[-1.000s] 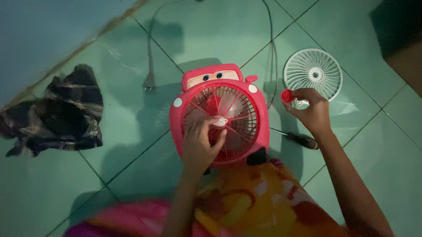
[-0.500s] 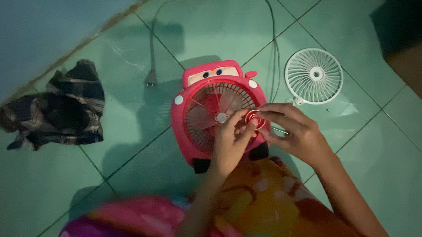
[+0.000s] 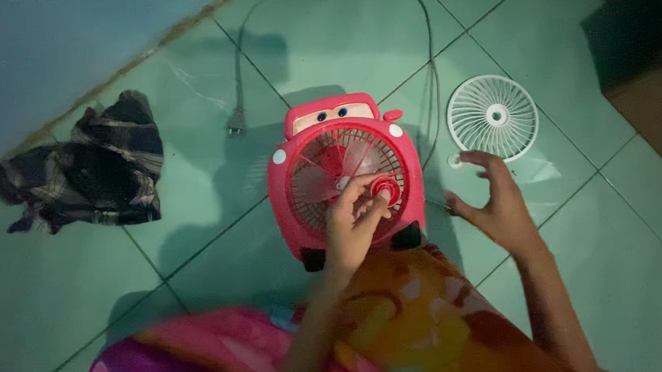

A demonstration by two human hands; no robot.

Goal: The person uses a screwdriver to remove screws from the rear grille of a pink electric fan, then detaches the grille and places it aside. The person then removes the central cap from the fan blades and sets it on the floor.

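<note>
A floor point(image 3: 200, 291) of pale green glazed tiles is filling nearly the whole view, its dark grout lines running on a slant. Along the upper left it is meeting a blue-grey wall point(image 3: 52, 50), with a grimy strip where the two join. At the right edge a dark brown surface point(image 3: 655, 108) is cutting in; the light there is too dim to say what it is.

A crumpled dark checked cloth point(image 3: 81, 176) is lying on the tiles at the left, well apart from everything else. In the middle a pink fan point(image 3: 345, 174), shaped like a cartoon car with eyes at the top and black wheels at the bottom, is lying on its back with its blades showing. Its grey cord point(image 3: 430, 60) is looping away past the top edge, and the plug point(image 3: 235, 127) is resting on the floor just left of the fan.

A round white grille point(image 3: 492, 117) is lying flat to the right of the fan, near but not touching it.

The left hand point(image 3: 352, 223) is resting over the lower right of the fan's front, its grip closed around a small red cap point(image 3: 384, 192) that is sitting at the hub. The right hand point(image 3: 498, 204) is hovering over the tiles between the fan and the white grille, fingers spread apart and holding nothing. A tiny pale piece point(image 3: 455, 160) is lying by its fingertips, too small to identify.

Bright pink and orange patterned clothing point(image 3: 398, 318) is blurring across the bottom, cut off by the frame.
</note>
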